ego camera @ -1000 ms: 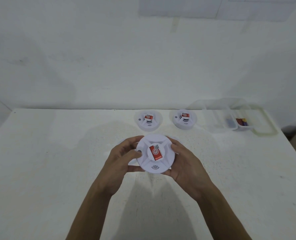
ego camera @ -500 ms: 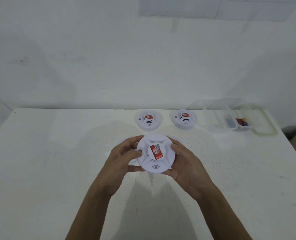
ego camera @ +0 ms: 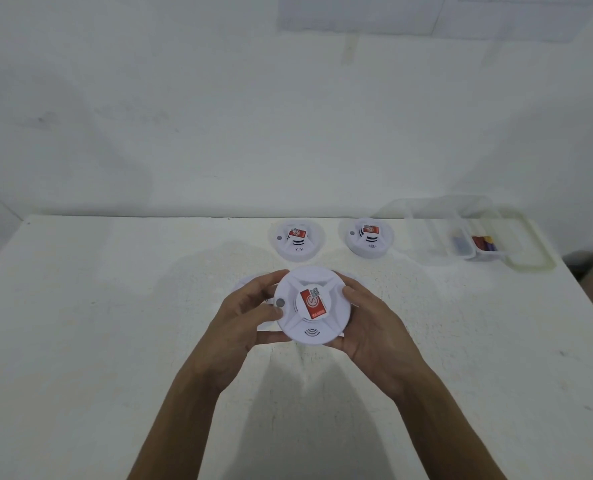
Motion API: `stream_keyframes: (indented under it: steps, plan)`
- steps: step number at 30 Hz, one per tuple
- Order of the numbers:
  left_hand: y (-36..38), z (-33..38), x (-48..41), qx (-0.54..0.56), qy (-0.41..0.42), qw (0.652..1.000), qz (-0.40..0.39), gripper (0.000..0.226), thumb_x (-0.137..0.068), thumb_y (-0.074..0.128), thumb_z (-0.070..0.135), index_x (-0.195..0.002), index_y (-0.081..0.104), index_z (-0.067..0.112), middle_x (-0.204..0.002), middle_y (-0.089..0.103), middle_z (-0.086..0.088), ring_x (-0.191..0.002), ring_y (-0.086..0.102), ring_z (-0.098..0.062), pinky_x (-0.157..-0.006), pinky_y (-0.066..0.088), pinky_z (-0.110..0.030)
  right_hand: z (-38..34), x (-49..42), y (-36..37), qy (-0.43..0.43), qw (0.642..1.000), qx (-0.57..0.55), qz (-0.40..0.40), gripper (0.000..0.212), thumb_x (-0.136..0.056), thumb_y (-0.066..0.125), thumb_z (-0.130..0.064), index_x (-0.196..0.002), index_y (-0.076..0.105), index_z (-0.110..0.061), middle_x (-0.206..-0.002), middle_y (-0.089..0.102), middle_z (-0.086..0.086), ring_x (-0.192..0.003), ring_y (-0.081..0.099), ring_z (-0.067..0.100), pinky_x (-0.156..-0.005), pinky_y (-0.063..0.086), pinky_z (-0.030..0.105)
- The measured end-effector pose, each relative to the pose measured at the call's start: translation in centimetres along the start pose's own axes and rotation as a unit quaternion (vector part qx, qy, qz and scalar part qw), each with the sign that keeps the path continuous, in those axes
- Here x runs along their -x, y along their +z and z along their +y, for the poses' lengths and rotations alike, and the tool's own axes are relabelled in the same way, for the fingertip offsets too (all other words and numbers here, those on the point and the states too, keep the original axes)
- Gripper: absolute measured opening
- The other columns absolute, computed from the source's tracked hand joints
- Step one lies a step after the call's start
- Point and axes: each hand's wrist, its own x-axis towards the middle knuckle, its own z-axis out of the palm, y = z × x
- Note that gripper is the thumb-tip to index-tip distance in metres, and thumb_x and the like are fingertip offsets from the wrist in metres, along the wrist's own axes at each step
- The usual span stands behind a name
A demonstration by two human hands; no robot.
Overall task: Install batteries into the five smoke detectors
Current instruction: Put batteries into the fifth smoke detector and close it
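The round white plastic smoke detector (ego camera: 336,306), red label up, is held above the white worktop (ego camera: 97,341) between both grips, left hand (ego camera: 243,317) and right hand (ego camera: 374,327) curled round opposite rim edges, equally near.

Behind the left hand (ego camera: 243,320) a round white disc (ego camera: 244,283) shows only its rim; the underside of the held round white plastic smoke detector (ego camera: 317,327) is hidden; print on its red label (ego camera: 313,303) is too small to read; coloured pieces (ego camera: 482,243) in the clear plastic box (ego camera: 426,233) blur; both forearms leave the bottom edge.
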Motion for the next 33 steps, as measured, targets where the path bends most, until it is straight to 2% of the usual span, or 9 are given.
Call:
stream_keyframes:
  steps: [3,7,12,16,20,25,29,33]
  plan:
    - [-0.1,-0.12,-0.04,0.001,-0.001,1.0,0.001,0.041,-0.078,0.057,0.013,-0.114,0.065,0.03,-0.122,0.062,-0.004,-0.104,0.065,-0.025,-0.07,0.057,-0.034,0.05,-0.07,-0.03,0.002,1.0,0.003,0.008,0.05,-0.09,0.046,-0.028,-0.135,0.047,-0.008,-0.131,0.056,0.019,-0.119,0.055,0.039,-0.09,0.052,0.053]
    - [-0.12,-0.15,-0.04,-0.008,-0.002,1.0,0.006,0.038,-0.079,0.058,0.015,-0.112,0.067,0.032,-0.126,0.057,-0.008,-0.104,0.065,-0.024,-0.07,0.057,-0.034,0.15,0.03,-0.01,-0.003,1.0,0.0,0.015,0.044,-0.093,0.049,-0.026,-0.133,0.049,-0.007,-0.13,0.057,0.02,-0.117,0.056,0.04,-0.086,0.053,0.051]
    - [-0.29,-0.14,0.05,0.006,-0.003,1.0,-0.006,0.042,-0.077,0.059,0.013,-0.115,0.066,0.03,-0.128,0.055,-0.01,-0.106,0.064,-0.027,-0.072,0.057,-0.037,0.13,0.07,0.07,-0.002,1.0,0.003,0.02,0.049,-0.088,0.05,-0.028,-0.132,0.049,-0.007,-0.128,0.058,0.018,-0.117,0.056,0.039,-0.087,0.052,0.053]
    - [-0.2,-0.01,0.03,0.005,-0.004,1.0,-0.003,0.043,-0.074,0.063,0.016,-0.116,0.065,0.027,-0.125,0.059,-0.009,-0.105,0.065,-0.027,-0.072,0.057,-0.038,0.15,0.16,0.13,-0.01,1.0,0.009,0.024,0.039,-0.096,0.047,-0.023,-0.13,0.05,-0.007,-0.127,0.059,0.018,-0.115,0.058,0.038,-0.083,0.055,0.049]
    - [-0.22,-0.03,0.05,0.008,-0.002,1.0,-0.006,0.043,-0.076,0.06,0.014,-0.116,0.065,0.027,-0.125,0.059,-0.009,-0.106,0.064,-0.028,-0.072,0.057,-0.038,0.21,0.2,0.1,-0.014,1.0,0.014,0.022,0.041,-0.095,0.048,-0.025,-0.132,0.049,-0.008,-0.128,0.059,0.018,-0.116,0.057,0.038,-0.085,0.053,0.051]
    - [-0.25,-0.03,0.1,0.005,0.001,1.0,-0.006,0.04,-0.079,0.058,0.012,-0.114,0.067,0.029,-0.127,0.057,-0.01,-0.106,0.064,-0.027,-0.071,0.057,-0.036,0.22,0.13,0.13,-0.008,0.999,0.019,0.029,0.046,-0.089,0.048,-0.027,-0.131,0.051,-0.009,-0.126,0.061,0.017,-0.113,0.06,0.036,-0.081,0.056,0.047]
    - [-0.17,0.03,0.12,0.0,0.002,1.0,0.001,0.039,-0.078,0.058,0.013,-0.11,0.068,0.032,-0.126,0.058,-0.008,-0.105,0.064,-0.026,-0.071,0.057,-0.035,0.29,0.17,0.08,-0.008,0.999,0.025,0.037,0.044,-0.093,0.045,-0.025,-0.134,0.048,-0.008,-0.128,0.059,0.017,-0.115,0.059,0.036,-0.09,0.051,0.054]
    - [-0.21,0.02,0.15,0.004,0.0,1.0,-0.002,0.04,-0.079,0.057,0.012,-0.115,0.066,0.028,-0.128,0.057,-0.008,-0.107,0.064,-0.026,-0.072,0.057,-0.036,0.43,0.16,-0.16,-0.008,0.999,0.031,0.035,0.04,-0.098,0.042,-0.023,-0.135,0.047,-0.009,-0.131,0.057,0.017,-0.117,0.057,0.037,-0.094,0.046,0.059]
